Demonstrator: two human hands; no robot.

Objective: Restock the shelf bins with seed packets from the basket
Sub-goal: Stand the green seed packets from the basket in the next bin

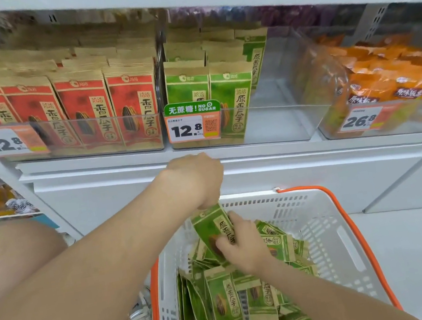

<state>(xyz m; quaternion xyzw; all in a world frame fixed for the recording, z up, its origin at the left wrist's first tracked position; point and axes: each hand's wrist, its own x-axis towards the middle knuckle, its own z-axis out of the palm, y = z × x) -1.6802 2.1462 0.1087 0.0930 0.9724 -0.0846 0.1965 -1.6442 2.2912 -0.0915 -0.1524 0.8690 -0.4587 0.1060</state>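
A white basket [326, 224] with an orange rim stands on the floor below the shelf, with several green seed packets [225, 302] inside. My left hand [193, 179] grips the top edge of one green packet [211, 229] held upright over the basket. My right hand [239, 244] clasps the same packet's lower part from the right. On the shelf above, a clear bin [282, 122] holds several green packets [230, 100] on its left side, with its right side bare.
A clear bin of red seed packets [84, 111] stands left of the green one. Orange snack bags [392, 79] fill the bin on the right. Price tags [193, 128] hang on the bin fronts. My knee [15, 248] is at the left.
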